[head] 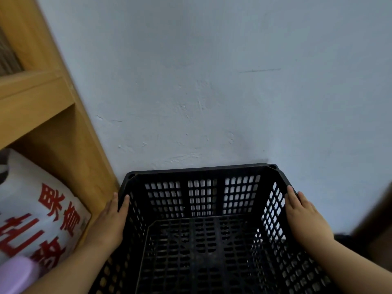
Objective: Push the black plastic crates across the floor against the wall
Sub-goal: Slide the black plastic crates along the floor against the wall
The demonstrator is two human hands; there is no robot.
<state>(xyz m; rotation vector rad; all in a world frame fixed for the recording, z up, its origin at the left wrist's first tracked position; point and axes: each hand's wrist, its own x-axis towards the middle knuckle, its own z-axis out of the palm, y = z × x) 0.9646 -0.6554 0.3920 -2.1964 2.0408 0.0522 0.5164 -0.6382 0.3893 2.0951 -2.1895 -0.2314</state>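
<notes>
A black plastic crate with perforated walls and an empty lattice bottom fills the lower middle of the head view. Its far rim lies close against the pale blue wall. My left hand grips the crate's left rim, thumb over the edge and fingers down the outside. My right hand holds the right rim in the same way. Only one crate is visible.
A wooden shelf unit stands against the wall on the left, right next to the crate. In its lower compartment lies a white sack with red characters and a lilac object. A brown blurred object sits at the right edge.
</notes>
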